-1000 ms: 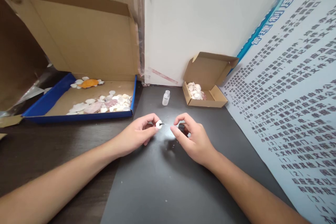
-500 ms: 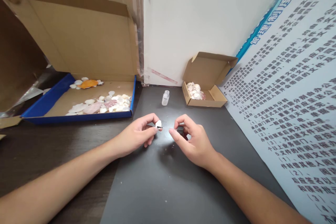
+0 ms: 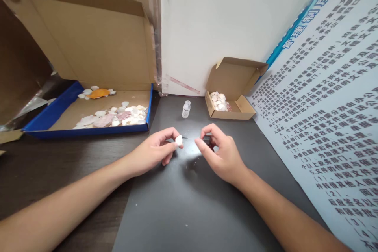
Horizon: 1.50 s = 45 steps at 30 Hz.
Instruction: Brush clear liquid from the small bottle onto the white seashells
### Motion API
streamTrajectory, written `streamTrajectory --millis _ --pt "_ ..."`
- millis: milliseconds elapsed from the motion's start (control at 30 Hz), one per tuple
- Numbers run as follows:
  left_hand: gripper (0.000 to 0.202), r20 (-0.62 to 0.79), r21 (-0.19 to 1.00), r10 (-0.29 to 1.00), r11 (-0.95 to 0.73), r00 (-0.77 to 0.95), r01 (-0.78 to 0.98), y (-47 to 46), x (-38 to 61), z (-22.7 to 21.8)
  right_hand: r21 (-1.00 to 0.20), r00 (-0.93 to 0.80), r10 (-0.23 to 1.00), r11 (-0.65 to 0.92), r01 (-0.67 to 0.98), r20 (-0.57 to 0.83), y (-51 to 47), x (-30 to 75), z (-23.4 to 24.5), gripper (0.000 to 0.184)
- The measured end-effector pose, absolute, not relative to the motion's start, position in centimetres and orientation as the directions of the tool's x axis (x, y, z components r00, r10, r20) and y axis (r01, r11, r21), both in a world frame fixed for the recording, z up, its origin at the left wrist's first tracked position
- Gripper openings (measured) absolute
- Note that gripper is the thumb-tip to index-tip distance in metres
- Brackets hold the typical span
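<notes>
My left hand point(image 3: 159, 147) pinches a small white seashell point(image 3: 178, 140) between thumb and fingertips above the dark mat. Across from it, my right hand point(image 3: 221, 151) grips a black brush cap point(image 3: 207, 140), mostly hidden by the fingers. The thin dark brush tip shows just right of the shell's upper edge; whether it touches is unclear. Behind both hands a small clear bottle point(image 3: 186, 110) with a white label stands upright, its neck uncapped.
To the left lies an open blue-edged cardboard box point(image 3: 88, 130) with many shells and an orange shell piece point(image 3: 99, 93). A smaller open cardboard box point(image 3: 233, 115) at the back right holds white shells. A printed poster point(image 3: 330, 126) flanks the right side. Tiny white bits dot the mat point(image 3: 165, 212).
My right hand has shifted slightly right and up with the brush cap, drawing the brush tip to the shell's upper right. In my left hand, the shell now shows more of its white face.
</notes>
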<state>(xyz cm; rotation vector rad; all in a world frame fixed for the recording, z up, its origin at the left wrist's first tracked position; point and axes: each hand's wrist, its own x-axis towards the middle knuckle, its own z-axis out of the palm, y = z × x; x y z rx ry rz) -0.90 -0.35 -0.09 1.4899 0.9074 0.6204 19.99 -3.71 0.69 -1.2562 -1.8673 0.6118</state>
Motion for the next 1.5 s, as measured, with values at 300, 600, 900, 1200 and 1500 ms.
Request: streamTrajectory --millis 300,600,900,1200,1500 --pt "0.015 -0.137 0.984 0.827 0.049 0.546 0.173 -0.32 -0.79 0.23 -0.748 -0.339 0.864 0.495 0.443 0.372 -3.58 19.78 0.35 0.012" --pt "0.019 -0.131 0.987 0.824 0.054 0.551 0.154 -0.32 -0.90 -0.11 -0.776 -0.275 0.912 0.406 0.484 0.305 -3.55 19.93 0.65 0.017" --pt "0.021 -0.152 0.987 0.833 0.099 0.533 0.126 -0.31 -0.76 0.17 -0.785 -0.260 0.910 0.410 0.465 0.322 -3.87 19.88 1.13 0.019" --pt "0.024 -0.191 0.982 0.838 0.162 0.511 0.100 -0.22 -0.89 0.03 -0.767 -0.293 0.885 0.462 0.445 0.363 -3.82 20.16 0.82 0.019" --pt "0.024 -0.195 0.981 0.842 0.166 0.503 0.102 -0.26 -0.79 0.12 -0.780 -0.256 0.891 0.453 0.432 0.376 -3.79 20.04 0.85 0.016"
